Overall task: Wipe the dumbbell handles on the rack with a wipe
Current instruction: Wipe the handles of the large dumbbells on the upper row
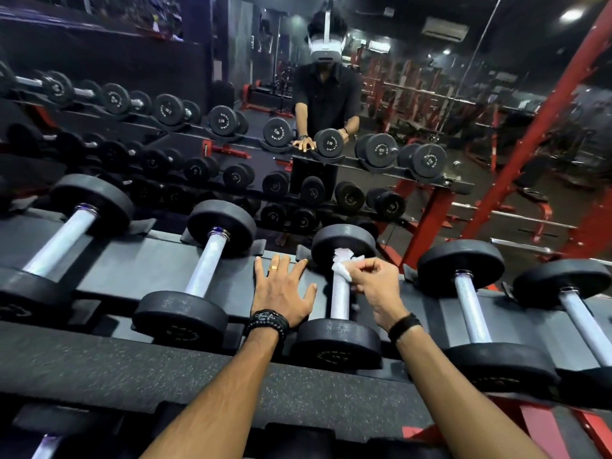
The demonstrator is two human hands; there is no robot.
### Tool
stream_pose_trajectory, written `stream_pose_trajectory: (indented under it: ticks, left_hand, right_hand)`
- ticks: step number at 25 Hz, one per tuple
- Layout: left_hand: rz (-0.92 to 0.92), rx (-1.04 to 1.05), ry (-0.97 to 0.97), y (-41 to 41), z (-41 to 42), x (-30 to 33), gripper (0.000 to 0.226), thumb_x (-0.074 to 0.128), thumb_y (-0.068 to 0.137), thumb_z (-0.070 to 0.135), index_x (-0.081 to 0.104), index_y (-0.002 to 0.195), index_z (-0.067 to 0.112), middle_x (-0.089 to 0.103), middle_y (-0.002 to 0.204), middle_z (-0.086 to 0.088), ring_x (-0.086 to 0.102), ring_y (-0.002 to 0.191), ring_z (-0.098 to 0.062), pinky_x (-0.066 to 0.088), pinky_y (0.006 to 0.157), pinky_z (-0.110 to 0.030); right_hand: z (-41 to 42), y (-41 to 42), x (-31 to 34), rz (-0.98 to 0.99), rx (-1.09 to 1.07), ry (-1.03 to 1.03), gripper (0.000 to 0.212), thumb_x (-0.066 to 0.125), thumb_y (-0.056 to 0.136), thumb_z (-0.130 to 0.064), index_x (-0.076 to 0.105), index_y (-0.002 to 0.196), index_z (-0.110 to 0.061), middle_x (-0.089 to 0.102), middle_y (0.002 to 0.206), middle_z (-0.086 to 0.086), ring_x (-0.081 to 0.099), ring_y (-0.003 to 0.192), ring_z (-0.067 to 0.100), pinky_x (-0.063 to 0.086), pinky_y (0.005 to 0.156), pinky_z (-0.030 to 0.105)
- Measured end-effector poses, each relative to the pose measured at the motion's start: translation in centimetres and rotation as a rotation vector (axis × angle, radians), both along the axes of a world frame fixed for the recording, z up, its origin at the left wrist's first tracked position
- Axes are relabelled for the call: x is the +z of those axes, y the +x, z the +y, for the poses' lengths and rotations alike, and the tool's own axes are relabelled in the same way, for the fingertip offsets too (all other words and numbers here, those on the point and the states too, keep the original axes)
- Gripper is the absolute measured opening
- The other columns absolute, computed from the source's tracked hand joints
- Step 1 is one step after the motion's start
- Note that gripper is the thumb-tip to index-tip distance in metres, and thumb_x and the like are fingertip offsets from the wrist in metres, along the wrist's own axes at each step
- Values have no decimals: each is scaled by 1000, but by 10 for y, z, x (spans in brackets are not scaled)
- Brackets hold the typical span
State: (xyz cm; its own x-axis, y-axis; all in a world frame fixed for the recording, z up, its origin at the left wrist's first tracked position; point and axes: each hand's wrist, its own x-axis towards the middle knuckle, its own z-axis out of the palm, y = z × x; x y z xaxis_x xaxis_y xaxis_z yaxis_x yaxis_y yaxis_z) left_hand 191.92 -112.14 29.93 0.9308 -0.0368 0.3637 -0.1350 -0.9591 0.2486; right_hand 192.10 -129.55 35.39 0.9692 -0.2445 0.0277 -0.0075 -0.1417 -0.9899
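Head view, looking down over a dumbbell rack point(139, 270) facing a mirror point(430, 134). Left hand point(281, 289) flat on the rack's dark shelf, fingers spread wide, holding nothing; gold ring point(273, 267) on one finger, dark beaded bracelets point(267, 321) at the wrist. Thumb close beside the near weight of the middle dumbbell point(337, 342), contact hard to tell. Right hand point(374, 286) curled tight around a white wipe point(344, 263), pinched between thumb and fingers and pressed against the upper end of the handle point(340, 298), right where the bar meets the far weight. Black band point(404, 326) around the right wrist. Wipe crumpled, part of it bunched up against the inner face of the far weight. Handle silver and knurled, bare below the wipe down to the near weight. Middle dumbbell seated in its cradle, lying front to back on the top shelf. Two more dumbbells point(202, 263) to the left and two others point(477, 313) to the right, all parallel, well apart from one another, silver bars uncovered. Speckled rubber ledge point(99, 366) across the front, under both forearms. Reflection in the mirror: same rack with rows of black dumbbells, a person in a dark shirt wearing a white headset point(326, 49), red frames behind.
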Motion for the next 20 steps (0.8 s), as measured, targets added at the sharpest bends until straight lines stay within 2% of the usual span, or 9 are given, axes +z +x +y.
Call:
stream_pose_trajectory:
  ticks: [3,5,7,9,11,13,16,19,20]
  left_hand:
    - [0,-2,-2,0,-1,0,63,39,91,59,41,147,32,43,150,-5,31,143,-21,0,121,-56]
    - [1,4,3,1,-1,-1,64,37,91,59,40,148,31,43,150,-6,31,143,-22,0,121,-56]
    - [0,6,16,2,-2,-2,64,36,91,60,40,148,31,43,150,-6,31,143,-22,2,121,-57]
    - [-7,7,37,1,-2,-4,65,34,90,59,41,147,30,45,149,-8,33,142,-24,4,120,-58]
    - [-14,9,34,1,-3,-4,67,32,88,59,43,146,28,47,147,-9,36,141,-25,5,120,-59]
    - [-14,10,36,1,-2,-2,68,30,88,60,42,147,29,47,148,-9,35,141,-24,5,120,-59]
    - [13,1,43,1,-1,-2,65,31,91,60,37,149,30,42,151,-7,30,144,-23,2,120,-58]
    - [17,2,29,1,0,-1,66,31,90,60,38,149,31,43,150,-6,29,144,-22,-1,120,-58]
    - [19,0,28,1,-1,-2,66,31,90,60,38,148,31,44,149,-6,29,144,-22,-1,120,-58]
  right_hand:
    - [6,-7,-2,-135,-101,-257,14,77,78,-18,67,68,-17,71,69,-1,62,63,11,52,62,32]
    - [-3,-24,1,-65,-23,-511,22,73,80,-18,65,59,-19,68,58,-5,59,55,5,53,61,30]
    - [-10,-43,9,88,114,-676,33,71,81,-13,61,50,-17,60,46,-7,50,43,-1,47,52,20]
    - [-13,-49,12,210,190,-686,35,73,79,-7,58,49,-16,53,42,-10,43,38,-1,39,47,14]
    - [-9,-44,15,189,163,-635,31,74,77,-5,59,51,-14,59,47,-3,49,43,5,50,52,23]
    - [-1,-31,15,24,40,-556,20,73,77,-7,64,61,-14,66,57,2,60,51,16,58,61,36]
    - [10,-7,17,-201,-90,-605,9,72,80,-14,65,74,-16,66,70,-5,64,69,14,51,64,23]
    - [19,7,10,-310,-140,-622,14,72,80,-18,61,71,-14,63,70,-4,60,70,15,47,65,28]
    - [19,7,7,-323,-169,-591,14,72,80,-17,61,71,-14,63,70,-3,59,68,15,46,64,26]
